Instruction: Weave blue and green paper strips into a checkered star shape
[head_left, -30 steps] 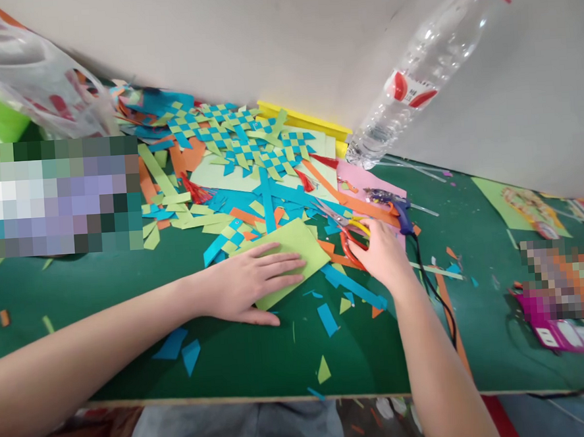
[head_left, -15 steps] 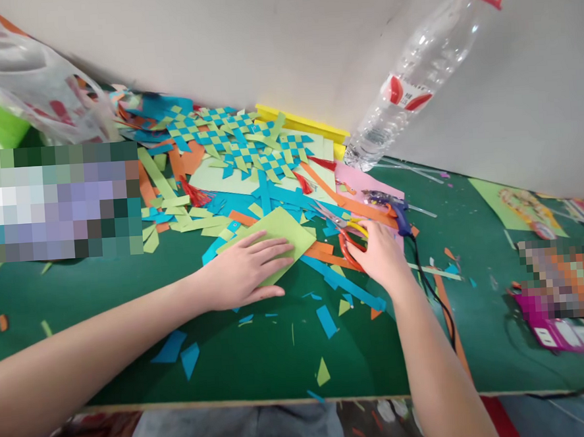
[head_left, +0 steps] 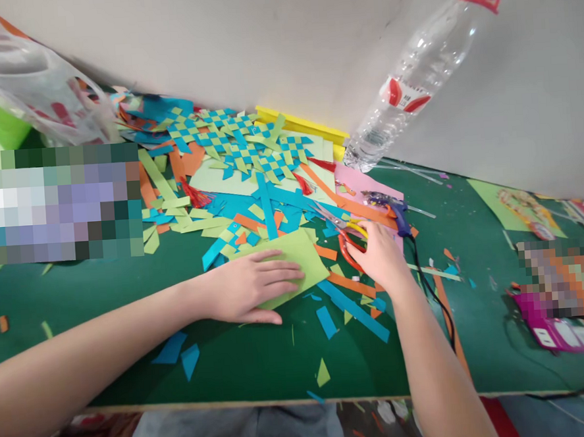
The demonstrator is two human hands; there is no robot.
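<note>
My left hand (head_left: 259, 283) lies flat on a light green sheet of paper (head_left: 311, 257), fingers stretched out and pointing right. In my right hand (head_left: 384, 252) are the scissors (head_left: 350, 238), with one red and one yellow handle; their blades point away to the upper left over blue paper strips. Just behind the green sheet lies a blue-and-green woven paper piece (head_left: 227, 241), partly covered by loose scraps. A long blue strip (head_left: 359, 310) and an orange strip (head_left: 351, 285) rest between the sheet and my right forearm.
Several woven paper pieces (head_left: 246, 152) are heaped at the back near red tassels (head_left: 196, 193). A blue glue gun (head_left: 398, 215) with a black cord lies right of the scissors. A plastic bottle (head_left: 408, 93) stands by the wall, a plastic bag (head_left: 41, 82) at left.
My left hand has slid the green sheet slightly nearer and turned it, uncovering more of the woven piece behind. Nearby strips have shifted. My right hand and the scissors have stayed in place.
</note>
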